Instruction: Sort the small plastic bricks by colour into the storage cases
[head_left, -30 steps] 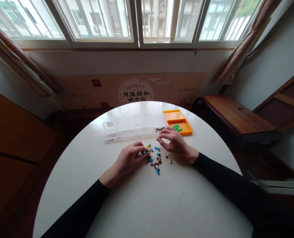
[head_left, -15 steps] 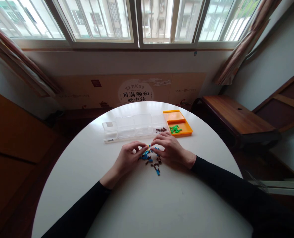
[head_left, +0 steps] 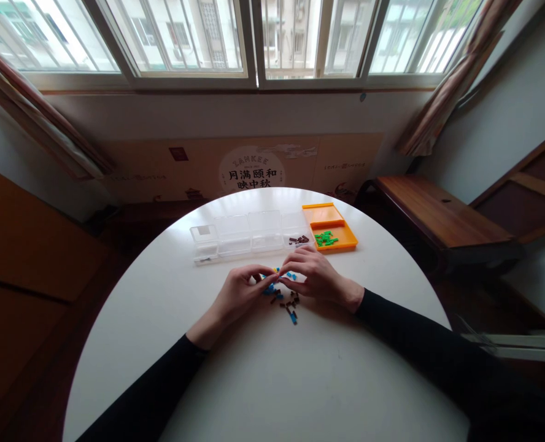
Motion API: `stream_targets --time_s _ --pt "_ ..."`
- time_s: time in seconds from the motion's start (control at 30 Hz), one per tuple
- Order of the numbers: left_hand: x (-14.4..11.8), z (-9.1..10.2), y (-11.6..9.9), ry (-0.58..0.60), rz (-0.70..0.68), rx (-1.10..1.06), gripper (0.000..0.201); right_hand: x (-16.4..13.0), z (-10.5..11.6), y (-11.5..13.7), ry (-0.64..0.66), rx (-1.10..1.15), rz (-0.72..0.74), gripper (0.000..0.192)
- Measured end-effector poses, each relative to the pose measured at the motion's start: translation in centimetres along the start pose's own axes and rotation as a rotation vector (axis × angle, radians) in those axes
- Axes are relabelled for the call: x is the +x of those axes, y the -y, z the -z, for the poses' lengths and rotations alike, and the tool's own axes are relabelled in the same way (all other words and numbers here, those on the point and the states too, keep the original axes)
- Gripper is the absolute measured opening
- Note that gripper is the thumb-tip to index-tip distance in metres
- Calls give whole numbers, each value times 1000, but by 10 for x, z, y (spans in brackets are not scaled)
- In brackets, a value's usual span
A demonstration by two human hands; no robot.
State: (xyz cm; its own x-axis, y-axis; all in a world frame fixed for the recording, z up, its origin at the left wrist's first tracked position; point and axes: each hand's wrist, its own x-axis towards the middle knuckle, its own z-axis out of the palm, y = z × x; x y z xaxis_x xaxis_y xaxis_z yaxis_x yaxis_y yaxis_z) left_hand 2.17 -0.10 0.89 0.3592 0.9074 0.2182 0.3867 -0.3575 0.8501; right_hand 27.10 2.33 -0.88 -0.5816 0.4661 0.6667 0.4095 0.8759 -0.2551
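Over a small heap of blue, brown and a few yellow toy bricks, my two hands meet fingertip to fingertip. My left hand (head_left: 241, 290) comes in from the left, thumb and forefinger pinched together. From the right, my right hand (head_left: 317, 273) pinches at the same spot, its fingers curved. Whatever sits between the fingertips is too small to make out. Loose blue bricks (head_left: 269, 290) lie under the fingertips, partly hidden by my left hand. Brown bricks (head_left: 295, 296) are scattered just below, and one blue brick (head_left: 293, 319) lies nearest me.
A clear plastic compartment box (head_left: 235, 245) with raised lids stands beyond my hands, with brown bricks (head_left: 299, 240) in its right compartment. Beside it, an orange box (head_left: 350, 240) holds green bricks (head_left: 326, 238). All rest on a round white table (head_left: 272, 380).
My hands stay almost in place, with the fingertips drawn slightly closer together. Some blue bricks show more clearly beneath my right fingers. The boxes have not moved on the table.
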Motion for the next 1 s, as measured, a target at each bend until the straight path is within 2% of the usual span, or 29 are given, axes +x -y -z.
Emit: stream_targets --time_s 0.23,0.43,0.67,1.0 --pt "1 0 -1 15 -20 -2 29 0 1 1 3 -2 1 6" --pt "2 0 -2 -16 -71 13 29 -1 1 0 24 -30 -12 9" --pt "1 -2 -1 -35 -103 -9 24 0 1 0 -30 -22 -19 10" --pt "1 -3 5 -72 -175 98 22 -2 -1 0 -24 15 -67 14"
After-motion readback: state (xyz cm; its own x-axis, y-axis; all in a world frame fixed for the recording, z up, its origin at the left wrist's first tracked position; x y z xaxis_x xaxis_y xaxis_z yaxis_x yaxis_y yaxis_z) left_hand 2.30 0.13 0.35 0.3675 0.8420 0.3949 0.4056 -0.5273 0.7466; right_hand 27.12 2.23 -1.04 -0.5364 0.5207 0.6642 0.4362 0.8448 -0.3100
